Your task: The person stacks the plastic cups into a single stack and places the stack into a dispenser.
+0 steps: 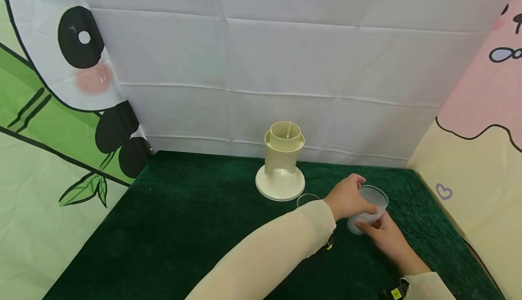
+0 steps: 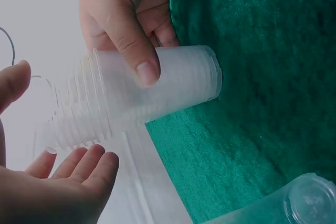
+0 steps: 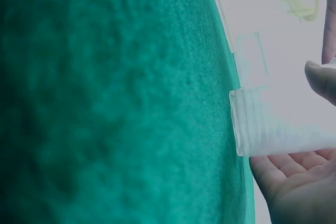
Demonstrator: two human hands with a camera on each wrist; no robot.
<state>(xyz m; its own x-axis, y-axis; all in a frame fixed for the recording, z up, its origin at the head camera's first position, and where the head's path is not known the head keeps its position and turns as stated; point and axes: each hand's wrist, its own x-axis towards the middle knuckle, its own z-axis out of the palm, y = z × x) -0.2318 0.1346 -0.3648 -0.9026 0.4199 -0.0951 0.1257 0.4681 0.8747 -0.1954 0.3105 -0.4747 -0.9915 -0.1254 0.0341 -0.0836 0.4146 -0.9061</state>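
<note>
Right of centre in the lower half of the head view, two hands meet at one stack of clear cups [image 2: 136, 100], too closely nested to count. The right hand [image 1: 387, 236] is clamped round the stack; the left hand [image 1: 346, 198] is at its rim end, thumb and fingers apart, contact hard to tell. One separate cup [image 2: 310, 203] shows lower right in the left wrist view; one cream holder [image 1: 281, 164] stands near mid-frame on one green cloth [image 1: 195, 218]

Dark green velvety cloth [image 1: 175, 227] spreads before a creased white backdrop [image 1: 281, 60]; a cartoon panda [image 1: 79, 75] shows at left, a purple heart outline [image 1: 438, 193] at right.
</note>
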